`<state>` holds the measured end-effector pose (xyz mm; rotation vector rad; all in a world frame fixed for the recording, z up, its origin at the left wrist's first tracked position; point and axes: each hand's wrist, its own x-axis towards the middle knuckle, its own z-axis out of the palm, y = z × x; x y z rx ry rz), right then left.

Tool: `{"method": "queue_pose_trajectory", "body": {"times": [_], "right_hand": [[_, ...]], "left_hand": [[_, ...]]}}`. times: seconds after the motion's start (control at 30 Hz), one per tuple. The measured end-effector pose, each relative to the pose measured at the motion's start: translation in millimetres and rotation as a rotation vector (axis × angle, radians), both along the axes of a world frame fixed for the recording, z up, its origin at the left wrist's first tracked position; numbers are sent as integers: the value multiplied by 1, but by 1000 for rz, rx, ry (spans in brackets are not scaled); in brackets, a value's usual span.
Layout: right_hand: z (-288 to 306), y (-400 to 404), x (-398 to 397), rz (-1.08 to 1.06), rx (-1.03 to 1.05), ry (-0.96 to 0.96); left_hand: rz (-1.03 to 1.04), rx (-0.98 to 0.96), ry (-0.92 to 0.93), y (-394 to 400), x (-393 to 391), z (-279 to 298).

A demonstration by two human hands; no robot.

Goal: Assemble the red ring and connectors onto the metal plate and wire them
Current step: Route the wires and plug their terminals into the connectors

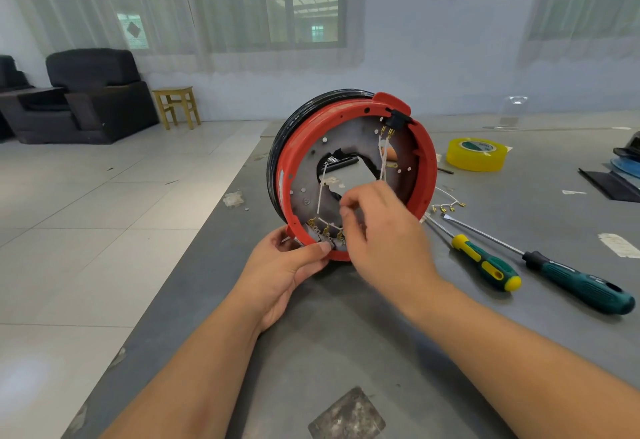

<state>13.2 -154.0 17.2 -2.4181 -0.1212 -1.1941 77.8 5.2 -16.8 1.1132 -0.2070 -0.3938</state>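
a grey table carries everything, its left edge running beside a pale tiled floor with a dark armchair and a small wooden stool far back. on the table, a cable reel stands on edge, tilted up toward the camera: a red ring frames a grey metal plate with a jagged central opening, and black cable windings wrap behind the ring. the left hand grips the ring's lower rim, thumb pressed on the red edge and fingers curled behind it. the right hand hovers over the plate's lower part, thumb and forefinger pinched together on a thin white wire, though motion blur hides the exact contact. brass connectors sit in a row along the bottom of the plate, and a black socket block sits at the top of the ring with brass pins below it. right of the reel lie two green-handled screwdrivers, a yellow tape roll and a loose wire harness with brass terminals.
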Motion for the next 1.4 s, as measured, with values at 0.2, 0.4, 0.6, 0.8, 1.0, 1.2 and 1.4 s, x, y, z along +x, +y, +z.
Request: {"method": "queue_pose_trajectory", "body": {"times": [0.2, 0.4, 0.6, 0.8, 1.0, 1.2, 1.4], "right_hand": [[1, 21, -3, 74, -232, -117], [1, 2, 9, -197, -506, -187], [0, 3, 15, -222, -443, 26], [5, 10, 22, 13, 62, 236], [3, 6, 29, 79, 290, 349], [2, 2, 30, 128, 230, 340], [-1, 1, 28, 153, 157, 300]], "left_hand": [[-35, 8, -48, 1, -1, 0], [-11, 20, -29, 0, 1, -2], [-8, 8, -18, -1, 3, -3], [-35, 17, -43, -1, 3, -5], [-37, 33, -30, -1, 4, -6], [-37, 45, -23, 0, 3, -3], [-51, 39, -33, 1, 2, -1]]}}
